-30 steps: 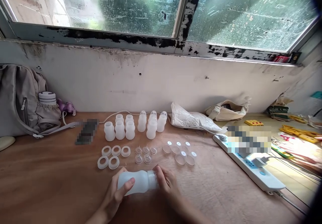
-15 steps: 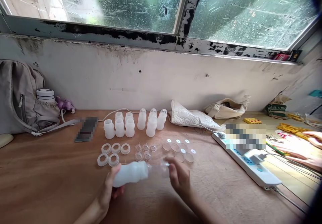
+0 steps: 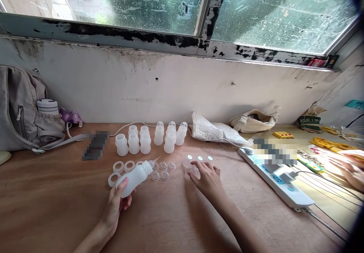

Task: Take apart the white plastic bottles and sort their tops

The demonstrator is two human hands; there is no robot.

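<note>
My left hand (image 3: 118, 200) grips a frosted white bottle (image 3: 132, 181), tilted with its open threaded neck up to the right. A thin clear point shows just past the neck; whether it belongs to the bottle I cannot tell. My right hand (image 3: 207, 177) reaches low over the clear round covers (image 3: 186, 164), its bent fingers on a clear cap (image 3: 193, 172) at the table. Some covers are hidden beneath this hand. Between the hands lie several clear nipple-like pieces (image 3: 163, 165). White rings (image 3: 118, 166) lie behind the bottle, partly covered by it.
Several open frosted bottles (image 3: 121, 145) and capped bottles (image 3: 170, 142) stand at the back. A phone-like dark slab (image 3: 96, 145) lies left, near a backpack (image 3: 19, 109). A white package (image 3: 207, 129) and a power strip (image 3: 278, 181) are right. Another person's hand (image 3: 351, 169) shows far right.
The bottle in my left hand has moved left and tipped more upright. My right hand has moved away from its neck, forward to the clear covers, with the clear cap.
</note>
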